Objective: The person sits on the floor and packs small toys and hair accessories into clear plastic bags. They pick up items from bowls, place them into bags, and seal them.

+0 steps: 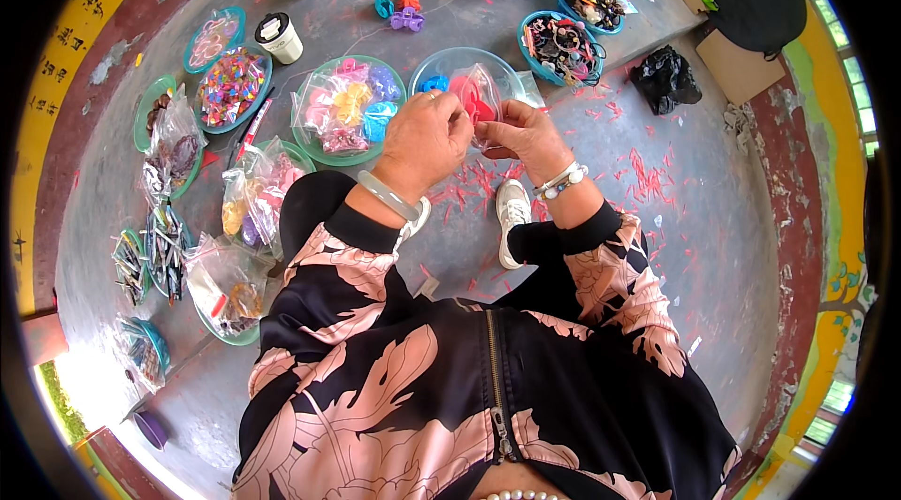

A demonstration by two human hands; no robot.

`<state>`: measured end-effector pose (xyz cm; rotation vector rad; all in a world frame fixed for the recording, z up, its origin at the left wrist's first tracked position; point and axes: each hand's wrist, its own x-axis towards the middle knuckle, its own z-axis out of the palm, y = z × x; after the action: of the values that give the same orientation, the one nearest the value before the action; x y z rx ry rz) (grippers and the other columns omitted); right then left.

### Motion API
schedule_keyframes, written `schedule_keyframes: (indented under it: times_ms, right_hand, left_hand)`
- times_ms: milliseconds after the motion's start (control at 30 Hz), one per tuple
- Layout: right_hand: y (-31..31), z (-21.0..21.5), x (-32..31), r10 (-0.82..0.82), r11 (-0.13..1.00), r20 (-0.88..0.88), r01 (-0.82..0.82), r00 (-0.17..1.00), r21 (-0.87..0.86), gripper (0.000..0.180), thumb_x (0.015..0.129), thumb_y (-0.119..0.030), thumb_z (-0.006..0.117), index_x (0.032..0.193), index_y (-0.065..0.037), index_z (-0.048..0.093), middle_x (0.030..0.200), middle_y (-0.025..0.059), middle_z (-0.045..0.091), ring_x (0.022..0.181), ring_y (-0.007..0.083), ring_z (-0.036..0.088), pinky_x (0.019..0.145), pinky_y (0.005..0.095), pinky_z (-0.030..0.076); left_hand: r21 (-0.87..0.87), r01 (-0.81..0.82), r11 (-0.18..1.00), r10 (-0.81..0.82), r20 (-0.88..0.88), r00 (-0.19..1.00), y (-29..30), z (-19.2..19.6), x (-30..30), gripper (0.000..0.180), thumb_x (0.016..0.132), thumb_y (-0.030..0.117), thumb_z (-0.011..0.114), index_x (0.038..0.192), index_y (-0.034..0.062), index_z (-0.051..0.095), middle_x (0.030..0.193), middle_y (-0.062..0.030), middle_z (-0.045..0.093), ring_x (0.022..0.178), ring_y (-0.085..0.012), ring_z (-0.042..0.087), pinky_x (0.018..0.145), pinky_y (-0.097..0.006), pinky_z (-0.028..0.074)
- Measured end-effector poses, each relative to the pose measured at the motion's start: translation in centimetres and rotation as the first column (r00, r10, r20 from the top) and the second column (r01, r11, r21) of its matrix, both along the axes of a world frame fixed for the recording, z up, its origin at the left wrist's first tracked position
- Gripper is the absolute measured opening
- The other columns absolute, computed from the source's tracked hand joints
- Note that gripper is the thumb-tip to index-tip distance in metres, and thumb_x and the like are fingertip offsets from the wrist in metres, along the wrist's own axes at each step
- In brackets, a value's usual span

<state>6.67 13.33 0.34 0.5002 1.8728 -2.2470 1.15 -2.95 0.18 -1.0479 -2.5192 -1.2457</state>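
Note:
Both hands meet over a clear round bowl (511, 78). Between them is a small clear plastic bag (476, 90) with a red and pink piece inside, its exact kind hard to make out. My right hand (533, 139) pinches the bag's near right side with thumb and fingers. My left hand (422, 136) is closed at the bag's left edge, its fingertips pressed together; whether they grip the bag or something small is hidden. A blue piece (434, 83) shows in the bowl. Left of it, a green basin (310, 143) holds bags of pink, yellow, blue and purple pieces.
Claw clips (407, 20) in teal, orange and purple lie beyond the bowls. A white tumbler (280, 38) stands among basins at the left. Basins of dark hair ties (561, 48) sit at the far right, near a black plastic bag (664, 80). Red scraps (648, 176) litter the floor.

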Motion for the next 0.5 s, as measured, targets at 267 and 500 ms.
schedule_keyframes:
  times_ms: [267,500]
  right_hand:
    - [0.3,-1.8,-0.2,-0.034,0.987,-0.054,0.042,0.998,0.155,0.017,0.076,-0.013,0.066,0.085,0.0,0.06,0.071,0.0035,0.061,0.059,0.01,0.056,0.053,0.0221,0.045]
    - [0.1,-2.6,-0.3,-0.017,0.95,-0.13,0.056,0.991,0.306,0.014,0.077,-0.01,0.062,0.085,0.002,0.06,0.067,0.0043,0.059,0.056,0.009,0.054,0.049,0.0229,0.043]
  left_hand:
    - [0.062,0.12,0.991,-0.119,-0.01,0.993,0.3,0.5,0.8,0.012,0.077,0.014,0.053,0.073,0.0033,0.051,0.073,-0.0139,0.055,0.068,-0.0333,0.054,0.058,-0.042,0.044]
    - [0.064,0.149,0.987,-0.148,-0.018,0.989,0.3,0.8,1.3,0.011,0.077,0.013,0.054,0.075,0.0032,0.051,0.072,-0.0132,0.054,0.067,-0.0318,0.054,0.058,-0.039,0.044]
